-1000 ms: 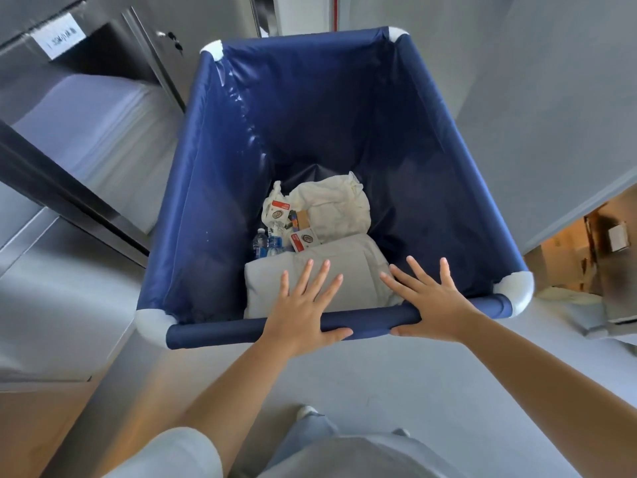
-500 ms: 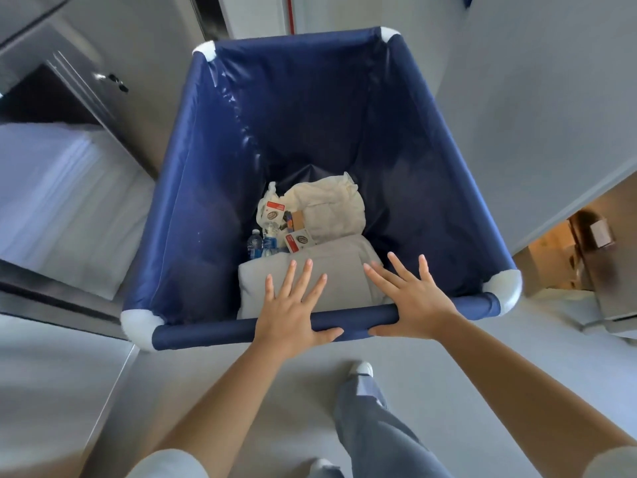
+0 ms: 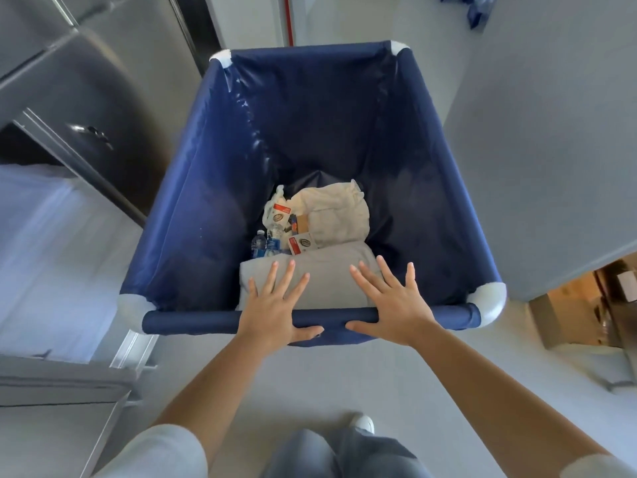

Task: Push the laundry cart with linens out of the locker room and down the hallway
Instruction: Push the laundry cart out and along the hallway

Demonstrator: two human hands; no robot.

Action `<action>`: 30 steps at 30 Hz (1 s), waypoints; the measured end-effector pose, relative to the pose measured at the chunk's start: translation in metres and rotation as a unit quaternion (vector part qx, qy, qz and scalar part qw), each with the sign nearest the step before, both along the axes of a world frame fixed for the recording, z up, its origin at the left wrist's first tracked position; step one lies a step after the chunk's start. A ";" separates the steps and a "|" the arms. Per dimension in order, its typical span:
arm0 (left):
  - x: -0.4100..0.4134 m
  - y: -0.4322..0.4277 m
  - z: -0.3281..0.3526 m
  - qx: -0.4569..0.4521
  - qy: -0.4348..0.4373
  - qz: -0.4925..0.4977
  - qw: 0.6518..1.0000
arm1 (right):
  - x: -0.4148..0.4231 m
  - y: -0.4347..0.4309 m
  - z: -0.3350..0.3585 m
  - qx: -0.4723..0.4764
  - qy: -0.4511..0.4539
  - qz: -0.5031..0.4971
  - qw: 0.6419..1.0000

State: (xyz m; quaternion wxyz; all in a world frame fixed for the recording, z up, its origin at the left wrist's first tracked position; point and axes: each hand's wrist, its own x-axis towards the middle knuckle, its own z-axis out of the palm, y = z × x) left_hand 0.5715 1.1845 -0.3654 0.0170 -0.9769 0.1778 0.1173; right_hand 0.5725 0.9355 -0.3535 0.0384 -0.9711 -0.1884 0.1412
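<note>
Two flat hands on the near rail of one blue laundry cart (image 3: pixel 310 115), which fills the middle of the view.

The left hand (image 3: pixel 275 305) and right hand (image 3: pixel 393 305) lie side by side on the cart's 6 o'clock rail. Both are uncurled, with fingers straight and spread over the rim and thumbs along the rail's front, gripping nothing. Four white corner caps (image 3: pixel 489 298) mark the rim. On the cart's bottom lie two linens, a folded grey cloth (image 3: pixel 327 274) under the fingertips and a cream cloth (image 3: pixel 337 212) just beyond it toward 12 o'clock. At 10 o'clock from the grey cloth are two water bottles (image 3: pixel 258 243) and two red-labelled cartons (image 3: pixel 303 243). Metal lockers (image 3: pixel 86 98) stand at 9 to 10 o'clock of the cart, and one white shoe (image 3: pixel 363 424) shows at 6 o'clock.
</note>
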 end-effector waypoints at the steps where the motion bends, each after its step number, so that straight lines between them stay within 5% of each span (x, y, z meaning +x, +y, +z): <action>1: 0.014 0.001 0.000 0.003 -0.001 -0.005 1.000 | 0.012 0.001 0.000 0.000 0.007 -0.007 1.000; 18: 0.242 0.009 -0.005 -0.032 0.000 -0.074 0.997 | 0.211 0.014 0.003 -0.039 0.064 -0.080 0.994; 30: 0.314 0.013 -0.003 0.003 0.037 -0.093 0.995 | 0.255 0.029 0.003 -0.039 0.068 -0.147 0.986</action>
